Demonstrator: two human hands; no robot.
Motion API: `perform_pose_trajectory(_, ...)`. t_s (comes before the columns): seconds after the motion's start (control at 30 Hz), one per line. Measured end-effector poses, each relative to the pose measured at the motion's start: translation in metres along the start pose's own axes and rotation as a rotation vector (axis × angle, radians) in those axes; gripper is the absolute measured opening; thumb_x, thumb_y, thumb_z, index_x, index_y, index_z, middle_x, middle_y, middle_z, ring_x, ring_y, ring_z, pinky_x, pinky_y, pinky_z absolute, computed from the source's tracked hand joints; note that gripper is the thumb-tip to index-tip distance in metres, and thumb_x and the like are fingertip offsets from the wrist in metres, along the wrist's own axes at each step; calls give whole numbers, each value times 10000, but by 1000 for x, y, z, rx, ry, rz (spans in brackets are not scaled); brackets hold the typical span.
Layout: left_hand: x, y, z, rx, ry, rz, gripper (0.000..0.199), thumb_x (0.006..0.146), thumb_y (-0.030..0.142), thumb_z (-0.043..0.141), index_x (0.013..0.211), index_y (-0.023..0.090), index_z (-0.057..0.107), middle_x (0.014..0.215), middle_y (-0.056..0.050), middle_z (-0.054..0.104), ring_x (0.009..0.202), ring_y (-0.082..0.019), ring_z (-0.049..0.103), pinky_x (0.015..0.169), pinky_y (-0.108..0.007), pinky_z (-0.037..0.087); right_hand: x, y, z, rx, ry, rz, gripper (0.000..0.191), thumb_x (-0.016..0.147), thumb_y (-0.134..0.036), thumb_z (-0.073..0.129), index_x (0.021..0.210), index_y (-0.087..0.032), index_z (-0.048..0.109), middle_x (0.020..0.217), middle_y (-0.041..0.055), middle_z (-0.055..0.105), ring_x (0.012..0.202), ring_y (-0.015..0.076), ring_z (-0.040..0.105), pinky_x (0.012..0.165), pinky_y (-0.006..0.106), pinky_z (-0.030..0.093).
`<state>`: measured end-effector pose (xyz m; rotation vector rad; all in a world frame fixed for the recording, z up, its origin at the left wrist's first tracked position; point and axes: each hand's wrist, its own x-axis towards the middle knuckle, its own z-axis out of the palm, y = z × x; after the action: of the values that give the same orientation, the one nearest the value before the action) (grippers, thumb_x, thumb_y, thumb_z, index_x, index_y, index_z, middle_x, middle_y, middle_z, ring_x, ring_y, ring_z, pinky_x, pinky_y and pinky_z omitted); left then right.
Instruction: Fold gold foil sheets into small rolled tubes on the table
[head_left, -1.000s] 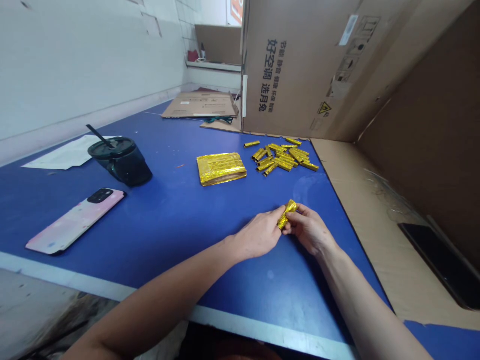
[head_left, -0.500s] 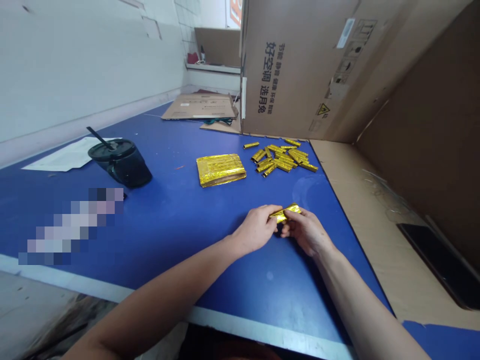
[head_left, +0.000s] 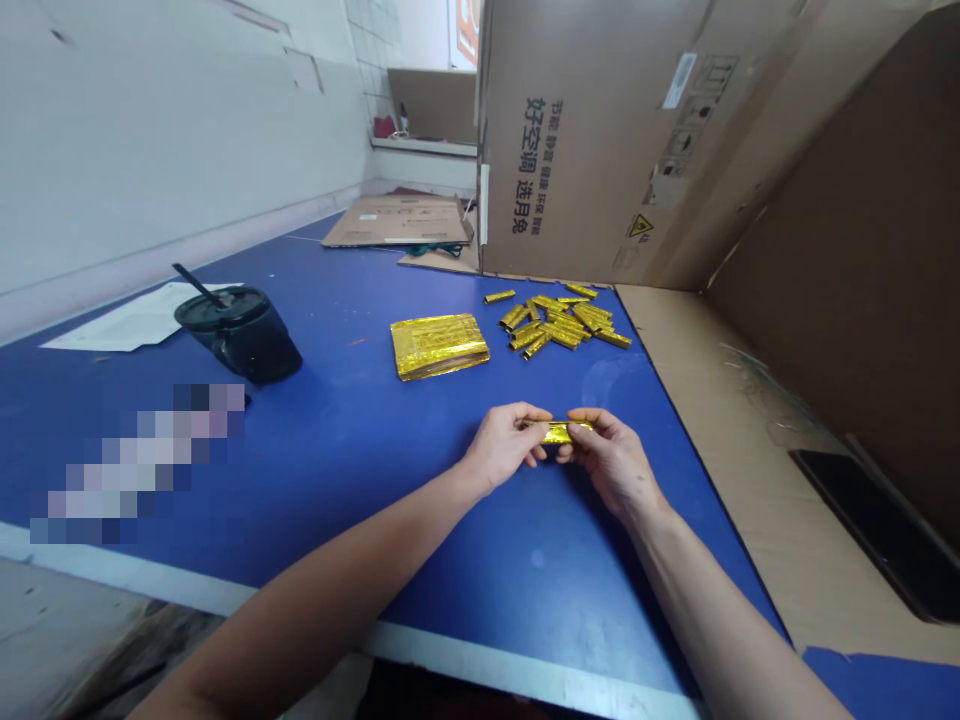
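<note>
Between my two hands is a small gold foil piece (head_left: 557,433), shaped like a narrow strip. My left hand (head_left: 511,445) pinches its left end with thumb and fingers. At its right end, my right hand (head_left: 609,455) grips it the same way, with the thumb on top. Beyond my hands lies a flat stack of gold foil sheets (head_left: 439,345). Farther right, several narrow gold foil tubes (head_left: 566,318) lie in a loose heap, some with open ends facing me.
A dark lidded cup (head_left: 251,335) with a straw stands at left on the blue table (head_left: 337,480), near white paper (head_left: 120,320). A pixelated patch covers something nearer me. A large cardboard box (head_left: 592,150) rises behind. A dark phone-like slab (head_left: 870,530) lies right on cardboard.
The foil piece was tilted up to the right and is now about level. My hands have moved slightly apart, the fingers now at its two ends. The view has shifted slightly.
</note>
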<state>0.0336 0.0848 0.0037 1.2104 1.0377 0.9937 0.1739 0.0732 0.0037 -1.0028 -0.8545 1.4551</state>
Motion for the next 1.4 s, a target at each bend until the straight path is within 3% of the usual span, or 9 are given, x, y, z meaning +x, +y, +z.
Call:
perform_pose_trajectory(0.27,-1,12,-6,-85,-50,-181,219,691,1,423,823,90,573,648,-31,605,485,-78,559,433,-175,428,3,-2,-4,5,-64,110,209,562,-135,697,755,-131,618,593,18,643,405,101,556,436,234,505)
perform_pose_trajectory(0.47,0,18,-15,-170,-209,-248,247,677,5,437,865,86,575,686,-66,635,567,-127,614,543,-248,481,3,-7,-9,41,-134,183,210,588,-115,678,795,-116,638,638,40,655,396,81,533,438,223,507)
perform_pose_trajectory(0.67,-2,19,-14,-110,-236,-186,270,686,8,478,926,97,564,804,-82,647,660,-121,625,618,-250,485,5,-7,-10,79,-117,186,225,595,-110,665,818,-126,641,580,16,636,404,78,535,447,208,511)
perform_pose_trajectory(0.9,-3,8,-4,52,-194,13,273,718,58,485,963,126,586,848,-63,654,674,-101,606,584,-207,473,6,-2,-7,63,-36,82,254,583,-128,681,829,-138,620,564,-1,635,399,90,545,424,204,491)
perform_pose_trajectory(1.07,-5,10,-5,63,-276,72,332,699,33,451,973,134,610,826,-45,663,685,-94,599,617,-199,463,6,0,-6,38,12,32,240,570,-138,689,797,-138,611,525,-11,621,379,90,534,413,207,478)
perform_pose_trajectory(1.2,-7,13,-5,30,-326,90,267,720,88,492,949,123,625,857,-61,663,710,-104,602,621,-193,459,6,0,-6,24,37,15,252,566,-151,694,801,-139,604,537,-11,628,384,91,537,416,210,471)
perform_pose_trajectory(1.4,-5,8,-3,-10,-202,41,235,733,89,535,953,102,616,829,-73,669,673,-108,618,622,-212,488,6,0,-6,25,42,-14,266,568,-176,701,811,-137,597,536,-13,624,394,91,535,422,211,459)
